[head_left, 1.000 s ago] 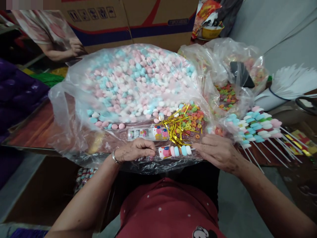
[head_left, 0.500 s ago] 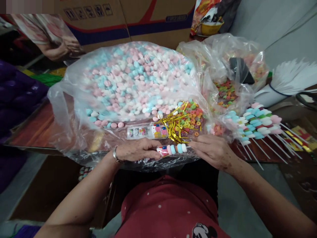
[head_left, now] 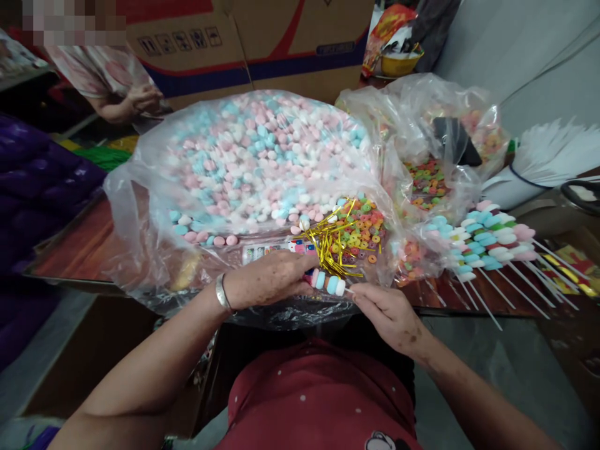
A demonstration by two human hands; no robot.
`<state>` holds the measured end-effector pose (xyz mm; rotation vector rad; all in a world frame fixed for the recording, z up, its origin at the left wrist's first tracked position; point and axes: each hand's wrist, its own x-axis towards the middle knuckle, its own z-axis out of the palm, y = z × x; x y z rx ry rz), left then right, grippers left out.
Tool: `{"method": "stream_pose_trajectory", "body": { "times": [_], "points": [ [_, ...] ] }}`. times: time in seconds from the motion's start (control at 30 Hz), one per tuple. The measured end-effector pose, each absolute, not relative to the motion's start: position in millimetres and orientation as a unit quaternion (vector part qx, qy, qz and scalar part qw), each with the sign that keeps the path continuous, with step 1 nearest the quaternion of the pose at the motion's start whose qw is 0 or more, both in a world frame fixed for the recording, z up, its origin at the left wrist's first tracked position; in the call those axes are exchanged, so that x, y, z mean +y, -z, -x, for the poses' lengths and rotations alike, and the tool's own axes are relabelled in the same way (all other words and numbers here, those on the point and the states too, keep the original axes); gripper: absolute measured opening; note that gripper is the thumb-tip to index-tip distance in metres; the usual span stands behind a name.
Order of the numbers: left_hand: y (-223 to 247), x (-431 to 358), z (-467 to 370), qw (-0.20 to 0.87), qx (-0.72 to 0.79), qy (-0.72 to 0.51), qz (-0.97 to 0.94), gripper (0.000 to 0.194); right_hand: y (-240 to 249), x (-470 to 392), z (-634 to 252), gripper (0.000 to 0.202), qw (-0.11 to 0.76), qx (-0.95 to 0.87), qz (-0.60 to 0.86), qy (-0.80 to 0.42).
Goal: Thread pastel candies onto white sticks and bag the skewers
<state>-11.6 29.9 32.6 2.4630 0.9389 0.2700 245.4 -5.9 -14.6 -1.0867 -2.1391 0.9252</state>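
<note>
Head view: table (head_left: pixel 87 234) laden, left hand (head_left: pixel 276 278) and right hand (head_left: pixel 384 314) engaged at its near side

At the far side, a large cardboard box (head_left: pixel 290 75) is standing, showing red and blue bands and a row of handling symbols. At upper left, a co-worker (head_left: pixel 79 69) is holding both hands close together; the contents of that grasp are too blurred to tell. A large clear bag (head_left: pixel 267 159) is covering the middle of the table, holding pink, blue and white marshmallows. To its right, a smaller clear bag (head_left: pixel 403 97) is bulging with coloured rings. Further right, a bundle of white sticks (head_left: pixel 557 150) is fanning out above a dark band. In front of it, a pile of filled skewers (head_left: pixel 492 240) is lying with bare sticks pointing towards the near edge.

The two hands are meeting just in front of the large bag, a silver bracelet (head_left: pixel 224 292) circling the left wrist. Loose coloured rings (head_left: pixel 368 228) are lying near them, gold ties (head_left: pixel 335 250) spreading over their left part. A printed sleeve (head_left: pixel 262 250) is lying behind the left hand.

Between the hands, a marshmallow skewer (head_left: pixel 332 284) is lying nearly level. The left fingers are closing round its left end, where some printed wrapping is showing; their exact grip is partly hidden. The right thumb and fingers are pinching its bare stick, leaving no visible gap.
</note>
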Motion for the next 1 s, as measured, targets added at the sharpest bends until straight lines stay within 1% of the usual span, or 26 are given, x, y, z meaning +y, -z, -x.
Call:
{"method": "stream_pose_trajectory", "body": {
  "times": [0.1, 0.2, 0.27, 0.37, 0.43, 0.47, 0.53, 0.57, 0.63, 0.67, 0.7, 0.77, 0.83, 0.87, 0.93, 1.0],
  "points": [
    [-45.7, 30.5, 5.1, 0.157, 0.338, -0.073, -0.925, 0.024, 17.7, -15.0, -240.7, 0.031, 0.290, -0.735, 0.438, -0.429],
    [-58.1, 31.1, -2.9, 0.111, 0.312, -0.070, -0.941, 0.024, 23.6, -22.8, -236.5, 0.030, 0.314, -0.667, 0.449, -0.505],
    [-65.8, 27.8, -8.6, 0.088, 0.300, -0.134, -0.940, 0.026, 29.3, -26.8, -233.6, 0.030, 0.334, -0.627, 0.450, -0.542],
    [-74.0, 11.3, -15.2, 0.049, 0.282, -0.286, -0.915, 0.029, 39.2, -30.5, -228.7, 0.032, 0.351, -0.574, 0.460, -0.579],
    [-72.5, -6.3, -16.5, 0.035, 0.273, -0.360, -0.891, 0.026, 45.5, -31.2, -226.0, 0.032, 0.357, -0.545, 0.468, -0.596],
    [-68.5, -15.4, -15.8, 0.038, 0.280, -0.380, -0.881, 0.022, 48.1, -31.1, -225.1, 0.033, 0.361, -0.534, 0.470, -0.603],
    [-53.6, -30.1, -11.7, 0.079, 0.344, -0.417, -0.838, 0.009, 51.7, -30.3, -224.2, 0.033, 0.368, -0.522, 0.463, -0.614],
    [-43.9, -34.3, -8.8, 0.119, 0.408, -0.439, -0.792, 0.008, 52.5, -29.7, -223.9, 0.033, 0.372, -0.521, 0.458, -0.617],
    [-24.2, -34.6, -2.9, 0.242, 0.546, -0.475, -0.647, 0.016, 51.9, -28.4, -223.0, 0.032, 0.377, -0.530, 0.447, -0.614],
    [-16.3, -31.2, -0.8, 0.314, 0.567, -0.515, -0.561, 0.017, 50.5, -27.7, -222.1, 0.031, 0.378, -0.543, 0.442, -0.605],
    [-10.7, -26.0, 0.2, 0.377, 0.553, -0.570, -0.477, 0.019, 48.5, -27.0, -220.6, 0.030, 0.379, -0.561, 0.440, -0.590],
    [-7.3, -13.5, -1.8, 0.470, 0.474, -0.657, -0.349, 0.034, 43.3, -26.1, -216.3, 0.028, 0.379, -0.607, 0.435, -0.547],
    [-12.0, -1.9, -8.1, 0.507, 0.414, -0.707, -0.266, 0.044, 38.5, -26.0, -210.8, 0.027, 0.380, -0.656, 0.425, -0.494],
    [-15.5, 2.6, -12.0, 0.518, 0.399, -0.719, -0.236, 0.046, 36.8, -26.1, -208.0, 0.026, 0.380, -0.680, 0.419, -0.467],
    [-21.7, 9.0, -19.3, 0.540, 0.385, -0.725, -0.186, 0.043, 35.4, -26.5, -203.7, 0.025, 0.383, -0.721, 0.405, -0.412],
    [-24.5, 12.7, -24.6, 0.573, 0.374, -0.715, -0.146, 0.033, 36.3, -26.5, -201.6, 0.024, 0.395, -0.761, 0.391, -0.334]
  ]
}}
